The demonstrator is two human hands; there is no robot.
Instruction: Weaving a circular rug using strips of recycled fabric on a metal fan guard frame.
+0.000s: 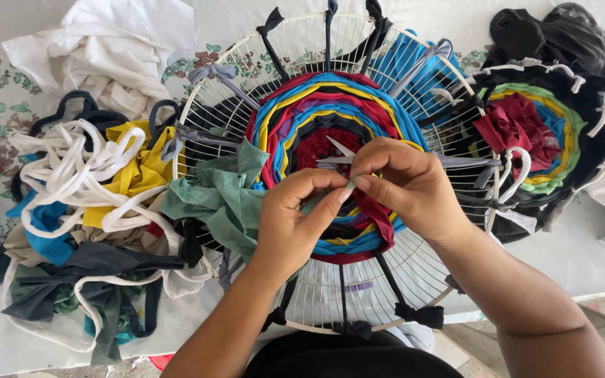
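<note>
A white round wire fan guard (393,283) lies in front of me with fabric strips tied across it as spokes. A circular woven rug (330,105) of red, blue, yellow, purple and black strips fills its middle. My left hand (292,220) and my right hand (407,185) meet over the weave's centre. Both pinch the end of a green fabric strip (222,196), which trails to the left over the guard. Scissor blade tips (336,152) stick out from under my right fingers.
A heap of loose fabric strips (85,203) in white, yellow, blue and dark grey lies to the left. White cloth (106,49) is bunched at the back left. A second, smaller round weaving (533,133) with a black rim sits at the right, with black cloth (554,35) behind it.
</note>
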